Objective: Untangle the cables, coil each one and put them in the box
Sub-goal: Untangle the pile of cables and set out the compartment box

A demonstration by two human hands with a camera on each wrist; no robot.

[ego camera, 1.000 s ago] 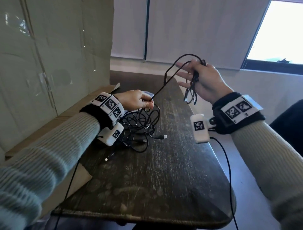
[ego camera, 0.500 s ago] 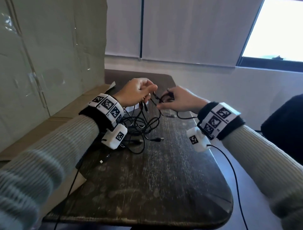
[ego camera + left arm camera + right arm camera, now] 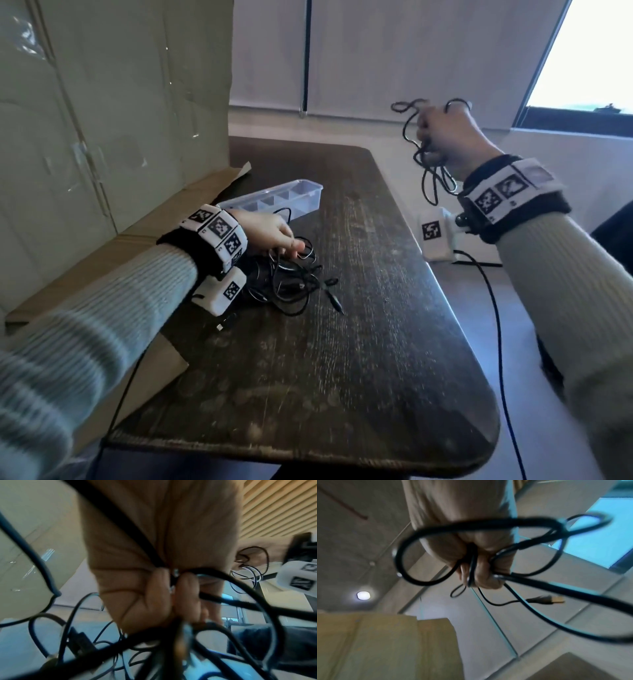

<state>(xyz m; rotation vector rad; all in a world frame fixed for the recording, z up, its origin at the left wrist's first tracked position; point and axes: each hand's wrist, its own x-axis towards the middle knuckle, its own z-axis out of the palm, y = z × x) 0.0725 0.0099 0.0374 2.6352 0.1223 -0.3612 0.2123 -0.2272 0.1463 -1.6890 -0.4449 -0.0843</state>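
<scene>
A tangle of black cables (image 3: 287, 281) lies on the dark wooden table (image 3: 342, 359), left of centre. My left hand (image 3: 274, 236) rests on the heap, and in the left wrist view its fingers (image 3: 181, 592) pinch cable strands. My right hand (image 3: 445, 137) is raised above the table's right edge and grips a loosely looped black cable (image 3: 431, 171); loops hang below the fist. The right wrist view shows that fist (image 3: 479, 566) closed round the loops, a plug (image 3: 546, 600) dangling. A clear plastic box (image 3: 274, 202) with compartments sits behind the left hand.
A large cardboard sheet (image 3: 113, 102) stands along the table's left side, with a flap (image 3: 85, 260) under my left forearm. A loose plug (image 3: 222, 325) lies near the left wrist. The wrist camera's lead (image 3: 496, 325) hangs off the right edge.
The two hands were together above the heap; the right hand has lifted away up and right with a looped cable, and the left hand has dropped onto the tangle. The clear box is now uncovered.
</scene>
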